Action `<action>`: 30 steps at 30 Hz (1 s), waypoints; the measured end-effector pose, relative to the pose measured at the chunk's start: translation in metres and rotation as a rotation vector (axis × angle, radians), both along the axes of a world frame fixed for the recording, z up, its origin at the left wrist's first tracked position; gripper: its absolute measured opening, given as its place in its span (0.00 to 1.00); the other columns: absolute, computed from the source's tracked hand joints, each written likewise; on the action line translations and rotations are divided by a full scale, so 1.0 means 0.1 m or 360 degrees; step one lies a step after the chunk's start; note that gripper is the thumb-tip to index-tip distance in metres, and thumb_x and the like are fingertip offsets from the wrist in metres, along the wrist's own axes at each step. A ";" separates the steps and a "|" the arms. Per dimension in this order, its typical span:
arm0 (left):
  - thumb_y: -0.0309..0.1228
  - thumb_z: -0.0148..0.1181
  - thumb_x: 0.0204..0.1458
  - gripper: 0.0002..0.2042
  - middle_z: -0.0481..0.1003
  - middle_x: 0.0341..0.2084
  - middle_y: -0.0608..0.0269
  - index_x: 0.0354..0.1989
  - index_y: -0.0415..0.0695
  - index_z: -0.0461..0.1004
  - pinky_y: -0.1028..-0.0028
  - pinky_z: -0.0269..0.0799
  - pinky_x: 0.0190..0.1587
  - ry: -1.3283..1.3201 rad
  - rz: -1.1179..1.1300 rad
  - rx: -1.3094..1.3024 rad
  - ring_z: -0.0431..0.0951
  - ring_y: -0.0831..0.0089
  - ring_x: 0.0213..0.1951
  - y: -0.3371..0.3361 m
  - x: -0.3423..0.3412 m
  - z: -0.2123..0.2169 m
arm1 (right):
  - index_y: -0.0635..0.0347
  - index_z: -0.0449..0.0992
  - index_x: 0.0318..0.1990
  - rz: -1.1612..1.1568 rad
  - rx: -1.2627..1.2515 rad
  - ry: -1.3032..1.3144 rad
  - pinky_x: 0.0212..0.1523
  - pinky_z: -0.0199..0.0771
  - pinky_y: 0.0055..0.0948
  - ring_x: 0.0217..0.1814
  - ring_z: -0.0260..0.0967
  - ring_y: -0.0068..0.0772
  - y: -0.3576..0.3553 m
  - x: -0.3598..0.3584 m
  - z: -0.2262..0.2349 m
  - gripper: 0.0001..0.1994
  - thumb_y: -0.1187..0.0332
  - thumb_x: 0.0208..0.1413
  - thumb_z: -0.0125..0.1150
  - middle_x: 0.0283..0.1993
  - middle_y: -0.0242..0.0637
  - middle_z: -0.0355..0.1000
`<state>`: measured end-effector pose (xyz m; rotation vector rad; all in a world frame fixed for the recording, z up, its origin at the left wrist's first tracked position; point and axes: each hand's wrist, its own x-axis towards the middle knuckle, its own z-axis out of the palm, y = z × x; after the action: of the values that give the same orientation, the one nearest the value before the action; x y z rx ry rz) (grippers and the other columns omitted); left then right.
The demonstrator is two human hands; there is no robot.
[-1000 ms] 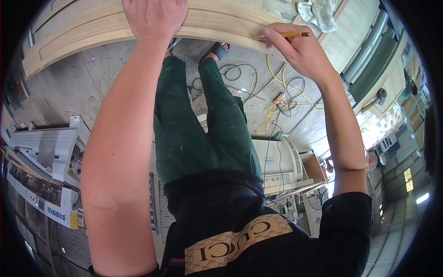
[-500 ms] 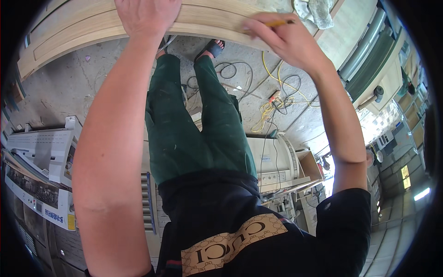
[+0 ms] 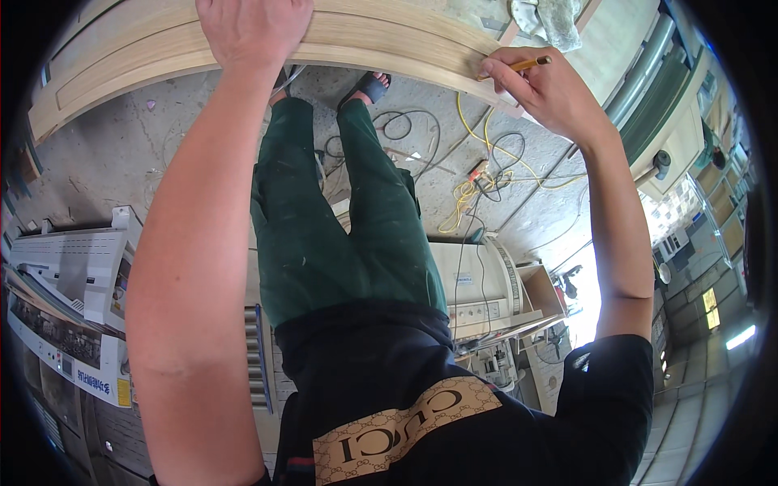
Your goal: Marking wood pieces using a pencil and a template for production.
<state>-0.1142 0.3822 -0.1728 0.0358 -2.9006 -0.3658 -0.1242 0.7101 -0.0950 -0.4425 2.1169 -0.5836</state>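
A long pale wooden panel (image 3: pixel 389 40) with grooved lines spans the top of the view. Against its left part rests my left hand (image 3: pixel 255 32), back upward; the fingertips run out past the upper edge, so their posture is hidden. At the panel's right end, my right hand (image 3: pixel 547 89) is closed around a yellow pencil (image 3: pixel 532 63). The pencil's dark rear end sticks out to the right, and its tip points down toward the wood near the panel's front edge.
Yellow and black cables (image 3: pixel 466 198) lie tangled on the concrete floor beside my sandalled foot (image 3: pixel 366 87). A grey-white machine (image 3: pixel 73 267) stands at left, a roller rack (image 3: pixel 259 356) nearby. Crumpled clear plastic (image 3: pixel 555 23) lies beyond the panel; metal tubes (image 3: pixel 644 73) are stacked at right.
My right hand has moved right along the panel with the pencil, to the panel's right end. My left hand stays nearly in place on the wood.
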 end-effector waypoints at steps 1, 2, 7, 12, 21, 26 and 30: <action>0.35 0.56 0.63 0.10 0.80 0.43 0.49 0.41 0.42 0.78 0.45 0.61 0.70 0.0036 0.0000 0.0003 0.76 0.48 0.55 -0.01 0.00 -0.02 | 0.63 0.85 0.48 0.0072 0.0003 0.0029 0.31 0.73 0.30 0.27 0.71 0.26 -0.01 -0.01 -0.01 0.20 0.54 0.75 0.54 0.32 0.39 0.79; 0.35 0.56 0.63 0.10 0.79 0.43 0.49 0.41 0.41 0.78 0.45 0.61 0.70 0.0072 0.0001 0.0007 0.76 0.48 0.55 -0.01 0.01 -0.03 | 0.64 0.85 0.48 0.0145 0.0006 0.0058 0.32 0.74 0.30 0.27 0.71 0.27 -0.03 -0.02 -0.01 0.21 0.54 0.75 0.54 0.33 0.39 0.80; 0.35 0.55 0.63 0.10 0.80 0.43 0.49 0.41 0.41 0.78 0.45 0.61 0.69 -0.0032 0.0015 0.0010 0.76 0.48 0.54 0.01 -0.01 0.01 | 0.65 0.85 0.49 0.0198 0.0054 0.0129 0.36 0.77 0.33 0.28 0.74 0.34 -0.10 -0.02 0.04 0.19 0.56 0.74 0.55 0.38 0.41 0.82; 0.34 0.55 0.62 0.10 0.80 0.41 0.49 0.38 0.40 0.78 0.45 0.62 0.68 -0.0057 0.0002 0.0005 0.77 0.48 0.53 0.01 -0.01 0.04 | 0.65 0.84 0.49 0.0097 0.0158 0.0059 0.42 0.79 0.33 0.36 0.79 0.39 -0.20 0.07 0.14 0.14 0.62 0.72 0.60 0.42 0.43 0.83; 0.46 0.51 0.62 0.19 0.84 0.43 0.50 0.41 0.45 0.83 0.48 0.62 0.69 -0.0165 -0.0062 -0.0313 0.80 0.50 0.53 -0.24 -0.03 -0.34 | 0.56 0.81 0.46 -0.0424 -0.0675 0.0769 0.44 0.78 0.42 0.43 0.77 0.50 -1.25 0.93 -0.25 0.06 0.73 0.63 0.66 0.43 0.38 0.75; 0.48 0.52 0.60 0.21 0.85 0.36 0.49 0.38 0.43 0.84 0.50 0.64 0.68 -0.0345 -0.0061 -0.0426 0.83 0.49 0.47 -0.34 -0.04 -0.26 | 0.53 0.80 0.45 -0.0563 -0.0688 0.0998 0.40 0.76 0.44 0.40 0.75 0.48 -1.55 0.97 -0.39 0.05 0.70 0.63 0.66 0.42 0.36 0.73; 0.33 0.53 0.59 0.09 0.80 0.41 0.51 0.37 0.43 0.78 0.46 0.63 0.68 -0.0069 -0.0038 -0.0022 0.77 0.48 0.52 0.02 0.02 -0.04 | 0.52 0.80 0.44 -0.0619 -0.0575 0.1099 0.39 0.76 0.43 0.38 0.75 0.48 -1.55 0.97 -0.46 0.04 0.69 0.64 0.65 0.41 0.36 0.73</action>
<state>-0.1127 0.3843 -0.1767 0.0068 -2.9487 -0.3537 -0.0274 0.5551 -0.1409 -0.4788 2.7948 -1.1802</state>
